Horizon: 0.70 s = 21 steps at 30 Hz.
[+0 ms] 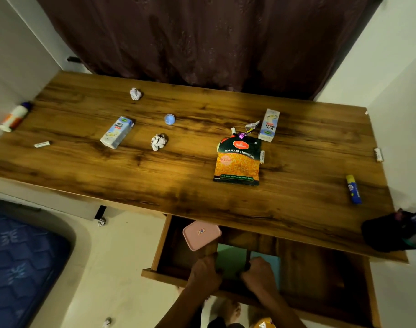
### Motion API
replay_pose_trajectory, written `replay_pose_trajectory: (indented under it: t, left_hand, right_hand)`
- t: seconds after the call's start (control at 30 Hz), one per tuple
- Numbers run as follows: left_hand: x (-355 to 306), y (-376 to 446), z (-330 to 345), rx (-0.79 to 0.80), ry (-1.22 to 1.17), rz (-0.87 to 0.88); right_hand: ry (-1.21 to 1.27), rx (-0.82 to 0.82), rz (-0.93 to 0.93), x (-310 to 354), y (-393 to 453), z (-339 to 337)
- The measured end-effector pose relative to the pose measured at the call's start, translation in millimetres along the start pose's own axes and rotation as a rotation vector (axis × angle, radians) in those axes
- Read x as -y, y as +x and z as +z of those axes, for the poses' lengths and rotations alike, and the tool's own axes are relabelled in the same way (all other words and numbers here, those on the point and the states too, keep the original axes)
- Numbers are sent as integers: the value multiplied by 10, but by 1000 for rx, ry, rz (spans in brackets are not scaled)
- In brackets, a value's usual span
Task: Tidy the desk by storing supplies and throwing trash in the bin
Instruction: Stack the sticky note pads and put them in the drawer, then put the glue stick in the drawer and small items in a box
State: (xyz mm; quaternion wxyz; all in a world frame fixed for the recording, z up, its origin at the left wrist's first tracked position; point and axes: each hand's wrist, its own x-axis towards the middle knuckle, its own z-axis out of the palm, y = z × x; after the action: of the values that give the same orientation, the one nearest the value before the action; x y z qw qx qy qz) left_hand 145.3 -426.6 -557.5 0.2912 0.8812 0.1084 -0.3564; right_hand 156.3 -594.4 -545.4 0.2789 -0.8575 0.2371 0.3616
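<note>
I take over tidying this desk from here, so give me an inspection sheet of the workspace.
Surface: wooden desk, drawer pulled open below.
Job's things: two milk cartons, snack bag, two paper balls, glue stick, blue cap, tube.
Clutter: pink box in drawer; paper balls on floor.
Grips: left hand and right hand both curled over the drawer front.
Cables: nothing seen.
Surroundings: dark curtain, blue mattress.
</note>
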Motion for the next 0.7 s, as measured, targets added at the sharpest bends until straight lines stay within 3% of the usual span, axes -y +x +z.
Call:
replay_pose_trajectory:
  t: [0.17, 0.33, 0.57, 0.7]
  left_hand:
    - [-34, -195, -114, -31, -38, 55]
    - [21, -466, -400, -26, -128, 141]
    - [509, -892, -724, -389, -355, 144]
    - [780, -1199, -1180, -502, -494, 94]
  right_hand:
    - [-16, -33, -27, 50, -158, -36]
    - [-37, -88, -177, 252, -438, -101]
    - [-38, 68, -359, 1024, -954, -29]
    - [-22, 111, -469, 1593, -1358, 174]
